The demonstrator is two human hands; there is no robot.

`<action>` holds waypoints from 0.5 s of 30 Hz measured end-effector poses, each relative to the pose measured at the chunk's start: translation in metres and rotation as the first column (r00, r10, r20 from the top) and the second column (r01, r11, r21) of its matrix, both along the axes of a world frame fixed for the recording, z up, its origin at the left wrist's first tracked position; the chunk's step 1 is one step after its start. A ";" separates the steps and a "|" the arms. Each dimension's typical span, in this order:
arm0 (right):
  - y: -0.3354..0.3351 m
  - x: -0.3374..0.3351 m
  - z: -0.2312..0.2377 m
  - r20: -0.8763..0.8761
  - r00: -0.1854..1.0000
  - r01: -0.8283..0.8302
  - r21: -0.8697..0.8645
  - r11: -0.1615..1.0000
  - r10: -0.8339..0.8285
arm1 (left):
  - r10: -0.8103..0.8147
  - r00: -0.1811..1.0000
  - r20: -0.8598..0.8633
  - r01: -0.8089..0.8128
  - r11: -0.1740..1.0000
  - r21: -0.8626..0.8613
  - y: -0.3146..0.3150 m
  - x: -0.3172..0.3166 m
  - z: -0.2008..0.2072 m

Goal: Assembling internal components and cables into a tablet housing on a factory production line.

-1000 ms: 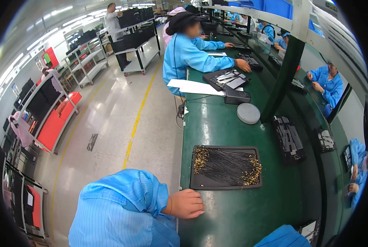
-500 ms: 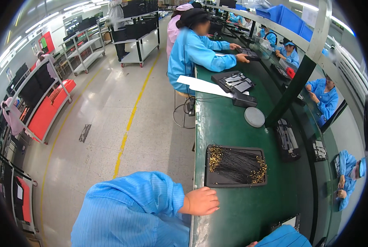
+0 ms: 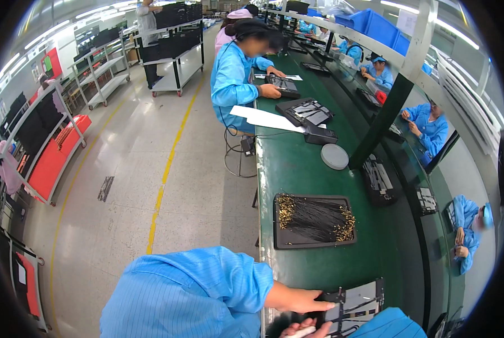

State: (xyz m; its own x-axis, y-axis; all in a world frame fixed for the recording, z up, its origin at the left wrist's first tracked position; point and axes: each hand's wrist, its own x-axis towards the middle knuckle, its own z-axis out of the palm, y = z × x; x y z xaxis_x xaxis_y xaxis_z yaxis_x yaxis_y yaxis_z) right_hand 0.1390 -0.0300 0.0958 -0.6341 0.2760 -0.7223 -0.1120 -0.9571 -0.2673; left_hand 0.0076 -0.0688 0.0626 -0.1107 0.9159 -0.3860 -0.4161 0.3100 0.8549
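Observation:
My left hand (image 3: 300, 299) reaches over the bench's near edge and grips the left corner of an opened flat electronic device (image 3: 367, 293), with silver plates and black strips, its thumb on top. My right hand (image 3: 314, 325) is low in the picture beside the device's near left side, palm partly up and fingers curled. A whitish thing, cut off by the lower edge, shows in it; its kind is unclear. Beyond the device, a dark tray (image 3: 314, 246) holds a bundle of thin black cables (image 3: 318, 218) with gold-coloured ends. My right sleeve covers the device's near right part.
On the green bench (image 3: 297, 169) stand a round grey lid-like disc (image 3: 335, 156), a black box (image 3: 320, 134) and more opened devices (image 3: 378, 180). A co-worker (image 3: 235, 73) in blue sits farther up the left side. A dark green post (image 3: 382, 121) rises on the right.
My left hand has moved right from the bench edge onto the device. The device now lies farther left, and my right hand has come into view. The co-worker has drawn a device closer.

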 end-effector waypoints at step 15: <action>-0.048 0.038 -0.053 0.417 0.752 -0.563 0.809 0.169 0.511 | -0.359 0.932 -0.056 0.358 0.933 -0.029 0.033 -0.031 0.023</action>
